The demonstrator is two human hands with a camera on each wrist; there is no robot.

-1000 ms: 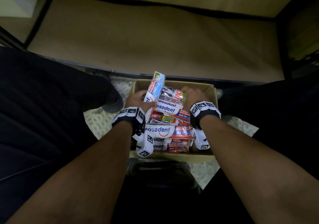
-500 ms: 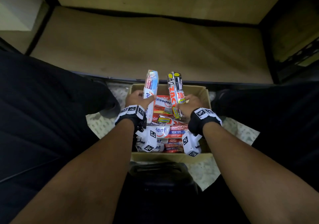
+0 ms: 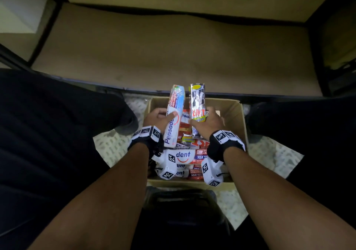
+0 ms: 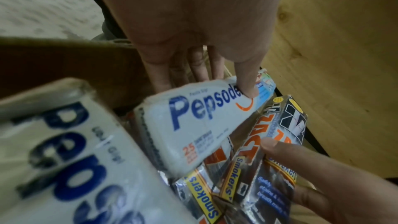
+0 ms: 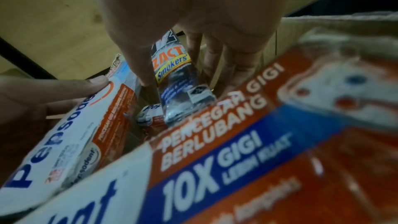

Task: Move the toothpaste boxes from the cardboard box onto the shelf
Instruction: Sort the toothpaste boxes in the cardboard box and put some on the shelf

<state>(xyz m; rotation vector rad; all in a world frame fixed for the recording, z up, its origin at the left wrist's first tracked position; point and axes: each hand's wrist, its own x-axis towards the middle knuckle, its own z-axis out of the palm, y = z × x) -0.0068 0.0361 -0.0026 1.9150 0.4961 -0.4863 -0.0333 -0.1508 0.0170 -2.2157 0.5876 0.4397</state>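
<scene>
Now both hands over the cardboard box point(image 3: 234, 115), each with a carton. Left hand point(image 3: 157, 119) clamped on the white Pepsodent box point(image 3: 174, 119), thumb across its face, fingers behind; carton tilted up, top end toward twelve o'clock. Right hand point(image 3: 209, 121) clamped on the silver Zact Smokers box point(image 3: 197, 103), just beside the first at three o'clock, nearly upright. More toothpaste boxes point(image 3: 189, 156) stacked flat below, toward six o'clock. Bare shelf point(image 3: 173, 55) waiting at twelve o'clock.

Head downward, wrists close, sharing cardboard box point(image 3: 234, 113)
</scene>
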